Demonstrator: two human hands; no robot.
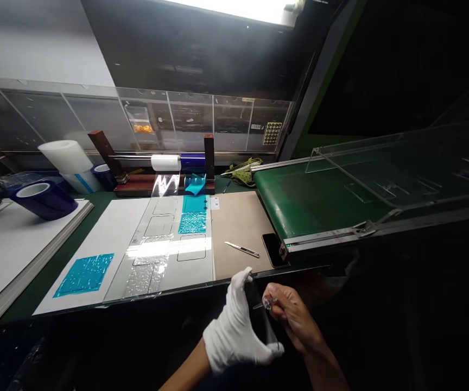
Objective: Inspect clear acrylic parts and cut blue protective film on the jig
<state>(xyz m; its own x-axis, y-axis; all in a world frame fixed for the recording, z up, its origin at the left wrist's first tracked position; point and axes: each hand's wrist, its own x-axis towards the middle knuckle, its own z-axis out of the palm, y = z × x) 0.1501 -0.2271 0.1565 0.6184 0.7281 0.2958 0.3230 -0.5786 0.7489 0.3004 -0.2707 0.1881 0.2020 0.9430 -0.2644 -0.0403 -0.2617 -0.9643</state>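
My left hand (236, 328), in a white glove, grips a thin dark panel (264, 321) by opposite edges, thumb at one end and fingers at the other. The panel is tilted steeply just past the bench's front edge, and its face is hard to make out. Close beside it, my bare right hand (297, 317) is closed in a pinch on a small crumpled piece of clear film (267, 302). Beyond the hands, a utility knife (241, 250) lies on a brown board (234, 220), with a black phone (274, 250) at its right.
A green conveyor belt (291, 198) under a clear cover (381, 163) runs off right. A roll stand (145, 187) holds white (165, 162) and blue (194, 162) film rolls. Left of the board lie a glass sheet (191, 266) and blue film (86, 274); a loose blue roll (51, 203) sits farther left.
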